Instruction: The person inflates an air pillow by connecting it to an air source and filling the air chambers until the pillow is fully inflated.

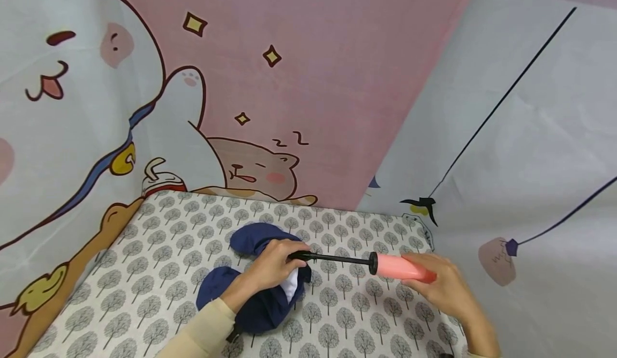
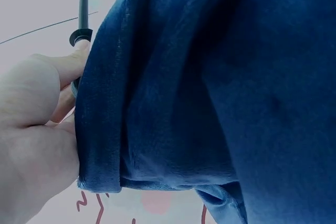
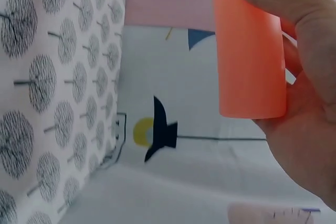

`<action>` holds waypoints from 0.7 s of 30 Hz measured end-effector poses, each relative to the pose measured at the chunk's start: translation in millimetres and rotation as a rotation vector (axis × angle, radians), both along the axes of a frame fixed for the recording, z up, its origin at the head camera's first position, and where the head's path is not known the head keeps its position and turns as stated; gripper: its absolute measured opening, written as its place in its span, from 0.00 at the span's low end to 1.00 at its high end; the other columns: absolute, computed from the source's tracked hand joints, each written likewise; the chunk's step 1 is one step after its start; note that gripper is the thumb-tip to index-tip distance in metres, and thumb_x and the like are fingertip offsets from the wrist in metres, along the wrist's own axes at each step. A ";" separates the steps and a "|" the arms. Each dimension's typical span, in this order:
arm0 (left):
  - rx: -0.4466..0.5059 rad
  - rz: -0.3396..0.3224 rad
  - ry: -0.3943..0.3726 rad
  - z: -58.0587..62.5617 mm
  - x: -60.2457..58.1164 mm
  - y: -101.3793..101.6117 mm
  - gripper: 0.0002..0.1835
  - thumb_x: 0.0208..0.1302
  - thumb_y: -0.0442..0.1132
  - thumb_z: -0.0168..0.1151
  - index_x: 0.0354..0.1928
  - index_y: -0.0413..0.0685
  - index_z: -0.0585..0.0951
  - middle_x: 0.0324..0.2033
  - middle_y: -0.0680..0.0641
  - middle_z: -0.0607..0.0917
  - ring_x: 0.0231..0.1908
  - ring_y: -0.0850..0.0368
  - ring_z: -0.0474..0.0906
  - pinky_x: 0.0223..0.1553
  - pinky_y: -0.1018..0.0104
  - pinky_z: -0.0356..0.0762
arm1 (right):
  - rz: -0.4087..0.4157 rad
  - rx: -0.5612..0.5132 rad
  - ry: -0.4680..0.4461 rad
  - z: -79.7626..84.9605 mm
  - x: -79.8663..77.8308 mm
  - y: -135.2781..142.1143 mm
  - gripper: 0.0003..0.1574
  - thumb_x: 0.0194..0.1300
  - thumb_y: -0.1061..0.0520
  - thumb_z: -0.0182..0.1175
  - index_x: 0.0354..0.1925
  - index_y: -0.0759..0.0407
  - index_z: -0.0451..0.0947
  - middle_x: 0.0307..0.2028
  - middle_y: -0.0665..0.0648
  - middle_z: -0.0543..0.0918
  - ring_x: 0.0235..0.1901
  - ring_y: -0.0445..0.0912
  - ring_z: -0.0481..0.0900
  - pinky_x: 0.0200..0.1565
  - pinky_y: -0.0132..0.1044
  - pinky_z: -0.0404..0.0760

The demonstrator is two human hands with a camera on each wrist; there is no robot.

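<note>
A hand pump with a coral barrel (image 1: pixel 397 268) and a thin black rod (image 1: pixel 339 259) stretches level between both hands. My left hand (image 1: pixel 272 264) grips the black end of the rod, over a navy U-shaped neck pillow (image 1: pixel 262 310). The coral barrel is held by my right hand (image 1: pixel 441 283), its thumb along the side in the right wrist view, where the barrel's closed end (image 3: pixel 252 106) shows. In the left wrist view, the pillow's folded fabric (image 2: pixel 168 93) hides part of the fingers. A white patch (image 1: pixel 291 285) shows on the pillow beside the left hand.
The pillow lies on a table cover (image 1: pixel 173 293) printed with grey trees. A cartoon curtain (image 1: pixel 318 90) rises behind the table, and printed cloth (image 1: pixel 535 133) hangs along the right side. A small black piece (image 1: pixel 233 334) pokes out by the pillow's lower edge.
</note>
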State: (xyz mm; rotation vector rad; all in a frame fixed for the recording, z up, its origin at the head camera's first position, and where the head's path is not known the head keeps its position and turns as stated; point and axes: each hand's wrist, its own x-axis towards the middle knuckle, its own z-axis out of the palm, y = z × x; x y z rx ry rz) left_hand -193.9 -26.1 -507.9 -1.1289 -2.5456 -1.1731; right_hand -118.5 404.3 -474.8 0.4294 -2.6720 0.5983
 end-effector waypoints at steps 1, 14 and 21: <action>-0.002 -0.004 0.000 -0.1 0.4 1.0 0.20 0.75 0.35 0.76 0.66 0.47 0.90 0.60 0.44 0.94 0.40 0.62 0.86 0.47 0.66 0.84 | 0.012 0.000 0.007 -1.5 -0.8 -3.3 0.43 0.45 0.52 0.94 0.62 0.42 0.93 0.56 0.48 0.96 0.55 0.46 0.90 0.58 0.45 0.80; 0.011 -0.004 0.053 0.4 7.3 13.9 0.17 0.73 0.34 0.77 0.61 0.47 0.92 0.55 0.44 0.96 0.50 0.51 0.92 0.48 0.64 0.89 | 0.184 -0.048 0.140 -18.8 -20.7 -78.1 0.39 0.42 0.60 0.93 0.56 0.53 0.95 0.52 0.52 0.97 0.48 0.49 0.93 0.54 0.47 0.81; 0.031 -0.003 0.009 0.5 7.9 14.2 0.18 0.73 0.35 0.77 0.63 0.46 0.91 0.59 0.43 0.95 0.50 0.52 0.92 0.46 0.68 0.85 | 0.210 -0.010 0.149 -12.9 -24.4 -94.3 0.39 0.44 0.55 0.93 0.57 0.52 0.94 0.52 0.52 0.97 0.48 0.47 0.93 0.55 0.52 0.84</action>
